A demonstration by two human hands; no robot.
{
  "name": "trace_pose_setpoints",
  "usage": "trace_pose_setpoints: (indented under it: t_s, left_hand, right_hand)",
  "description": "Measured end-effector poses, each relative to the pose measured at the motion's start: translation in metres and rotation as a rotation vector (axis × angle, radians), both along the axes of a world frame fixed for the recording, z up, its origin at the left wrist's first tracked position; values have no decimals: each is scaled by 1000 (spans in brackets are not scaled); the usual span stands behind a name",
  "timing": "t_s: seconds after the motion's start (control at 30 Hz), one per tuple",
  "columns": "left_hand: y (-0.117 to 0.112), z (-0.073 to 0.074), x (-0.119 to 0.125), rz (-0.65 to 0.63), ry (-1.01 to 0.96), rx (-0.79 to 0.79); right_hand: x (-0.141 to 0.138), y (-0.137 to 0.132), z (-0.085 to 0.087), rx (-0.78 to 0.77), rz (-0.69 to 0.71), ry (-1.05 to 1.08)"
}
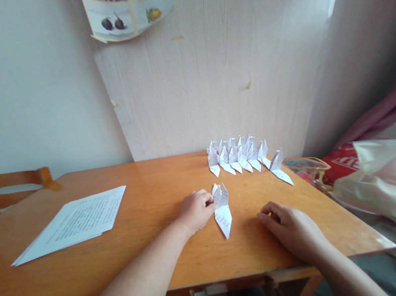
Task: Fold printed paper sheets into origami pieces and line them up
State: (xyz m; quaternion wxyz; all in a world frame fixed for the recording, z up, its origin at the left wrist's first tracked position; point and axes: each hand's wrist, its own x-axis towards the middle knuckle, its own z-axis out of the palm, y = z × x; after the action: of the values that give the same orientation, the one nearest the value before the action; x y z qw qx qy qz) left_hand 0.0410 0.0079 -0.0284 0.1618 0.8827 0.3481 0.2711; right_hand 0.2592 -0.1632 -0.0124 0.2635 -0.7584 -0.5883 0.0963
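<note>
White folded-paper figure with a pointed front sits on an orange-brown wooden table, its edge pinched by the left hand; the right hand rests nearby, loosely curled, apparently empty. Positioning seems underway; the next move likely calls for a light touch.

Soft light leaves glare on the panel.

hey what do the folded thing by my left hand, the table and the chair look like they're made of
Folded thing: matte white paper, by its sharp creases and printed marks.
Table: probably wood or veneer, varnished orange-brown, with a soft sheen.
Chair: likely varnished wood, from its similar colour.
</note>
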Motion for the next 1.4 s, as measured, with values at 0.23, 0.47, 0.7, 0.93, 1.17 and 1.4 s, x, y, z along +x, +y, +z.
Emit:
trace_pose_setpoints:
  t_s: [0.23, 0.47, 0.7, 0.93, 1.17, 1.4]
  left_hand:
    - [-7, 6, -1, 19, 51, 71]
    - [-13, 10, -1, 67, 145, 152]
    - [-13, 9, -1, 75, 138, 133]
    - [-8, 6, -1, 57, 91, 69]
    - [-5, 4, -1, 49, 62, 42]
    - [-6, 11, 0, 31, 40, 46]
  right_hand:
    - [2, 2, -3, 2, 10, 2]
    - [2, 1, -3, -8, 3, -3]
    - [2, 2, -3, -14, -1, -4]
    - [0, 1, -1, -11, 6, -4]
    - [0, 1, -1, -1, 6, -2]
    - [-4, 1, 1, 17, -3, 1]
